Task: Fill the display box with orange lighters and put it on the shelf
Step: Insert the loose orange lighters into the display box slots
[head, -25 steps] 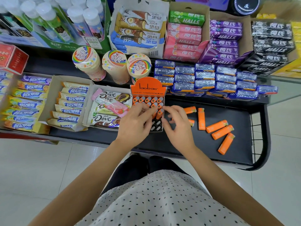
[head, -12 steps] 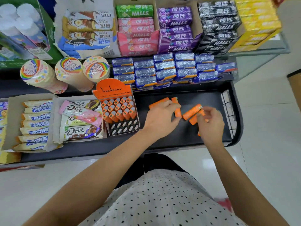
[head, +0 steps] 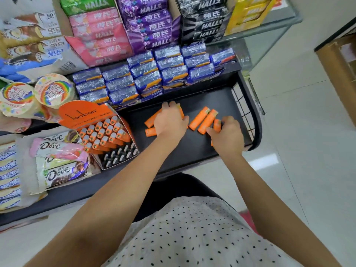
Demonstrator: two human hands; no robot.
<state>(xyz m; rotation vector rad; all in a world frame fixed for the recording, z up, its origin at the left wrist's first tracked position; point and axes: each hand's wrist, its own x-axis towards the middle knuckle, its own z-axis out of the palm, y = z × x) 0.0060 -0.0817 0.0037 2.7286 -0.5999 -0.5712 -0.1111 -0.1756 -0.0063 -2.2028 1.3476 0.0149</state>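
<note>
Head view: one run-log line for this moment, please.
left hand covers loose lighters | right hand pinches a lighter | display box part filled, front slots empty

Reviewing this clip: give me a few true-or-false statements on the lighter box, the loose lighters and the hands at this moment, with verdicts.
1. The orange cardboard display box is completely full. False: its front rows are empty black slots.
2. On the black shelf tray, right of the box, lie loose orange plastic lighters. True.
3. The left hand is reaching into the box. False: it is over the loose lighters, and the right hand is at them too.
4. The pink and white Dove chocolate bars lie left of the box. True.
</note>
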